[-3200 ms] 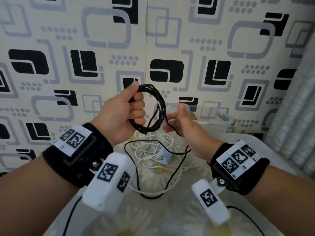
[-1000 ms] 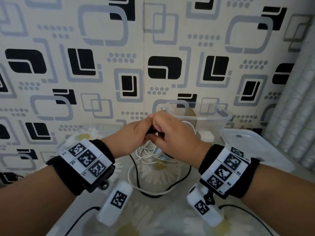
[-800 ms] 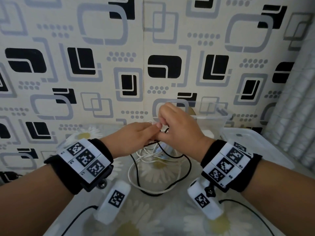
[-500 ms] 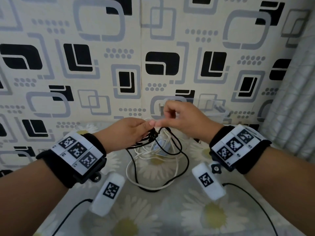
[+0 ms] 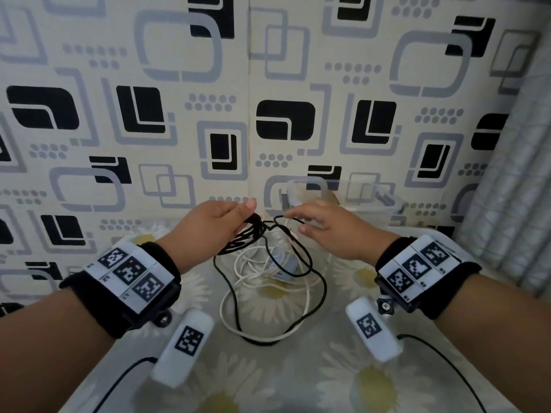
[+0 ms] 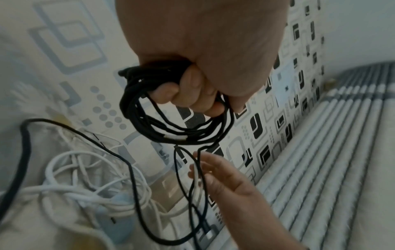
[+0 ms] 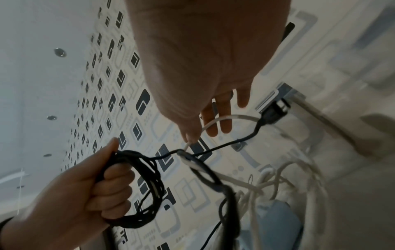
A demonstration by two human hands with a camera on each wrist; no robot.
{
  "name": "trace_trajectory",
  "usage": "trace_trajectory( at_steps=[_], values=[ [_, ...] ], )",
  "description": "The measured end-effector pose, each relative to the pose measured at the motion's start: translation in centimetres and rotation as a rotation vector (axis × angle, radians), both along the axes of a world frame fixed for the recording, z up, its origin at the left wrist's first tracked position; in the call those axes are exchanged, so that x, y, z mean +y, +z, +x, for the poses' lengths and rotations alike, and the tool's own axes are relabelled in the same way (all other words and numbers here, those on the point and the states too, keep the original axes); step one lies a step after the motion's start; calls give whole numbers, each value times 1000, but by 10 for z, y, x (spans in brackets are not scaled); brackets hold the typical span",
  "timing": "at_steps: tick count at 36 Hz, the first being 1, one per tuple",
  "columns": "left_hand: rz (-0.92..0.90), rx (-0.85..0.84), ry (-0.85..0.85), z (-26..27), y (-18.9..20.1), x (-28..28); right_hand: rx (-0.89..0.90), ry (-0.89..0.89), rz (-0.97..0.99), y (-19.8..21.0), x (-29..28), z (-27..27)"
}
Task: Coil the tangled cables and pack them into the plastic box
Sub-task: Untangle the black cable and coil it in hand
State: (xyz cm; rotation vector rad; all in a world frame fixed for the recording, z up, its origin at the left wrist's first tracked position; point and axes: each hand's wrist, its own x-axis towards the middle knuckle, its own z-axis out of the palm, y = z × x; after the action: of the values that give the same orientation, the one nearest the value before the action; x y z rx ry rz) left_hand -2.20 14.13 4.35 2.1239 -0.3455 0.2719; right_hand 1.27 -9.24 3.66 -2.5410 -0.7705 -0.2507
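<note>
My left hand [image 5: 243, 219] grips a coil of black cable [image 5: 247, 236] above the table, fingers curled through the loops [image 6: 149, 118]. A loose black strand runs from the coil [image 7: 149, 194] to my right hand [image 5: 301, 222], whose fingers are stretched out and spread. Black and white strands lie across those fingers [image 6: 205, 170]. Below the hands, a tangle of white cable [image 5: 262, 281] lies on the table with more loose black cable and a blue-grey adapter [image 5: 283, 263]. The clear plastic box [image 5: 343, 183] stands behind my right hand, against the wall.
The table has a daisy-print cloth [image 5: 268, 383]. A patterned wall [image 5: 268, 84] closes the far side and a pale curtain [image 5: 512, 204] hangs at the right. Thin black leads [image 5: 441, 362] from the wrist cameras trail along the near edge.
The coil came down from chest height to just above the table. In the last half second my right hand let go its pinch beside the left hand, moved right and spread its fingers.
</note>
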Motion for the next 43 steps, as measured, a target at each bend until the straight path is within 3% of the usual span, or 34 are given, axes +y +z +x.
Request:
trace_trajectory(
  at_steps=[7,13,22,32,39,43],
  values=[
    [-377,105,40,7,15,5,-33,-8,48,1,7,0],
    [-521,87,100,12,33,15,-104,-56,171,11,12,0],
    [-778,61,230,21,57,50,-194,-260,134,32,11,5],
    [-902,111,312,36,56,84,-216,-366,8,42,3,16],
    [-995,163,371,39,57,119,-57,-433,-18,28,-35,16],
    [-1005,143,382,38,54,119,94,-461,-131,11,-43,17]
  ],
)
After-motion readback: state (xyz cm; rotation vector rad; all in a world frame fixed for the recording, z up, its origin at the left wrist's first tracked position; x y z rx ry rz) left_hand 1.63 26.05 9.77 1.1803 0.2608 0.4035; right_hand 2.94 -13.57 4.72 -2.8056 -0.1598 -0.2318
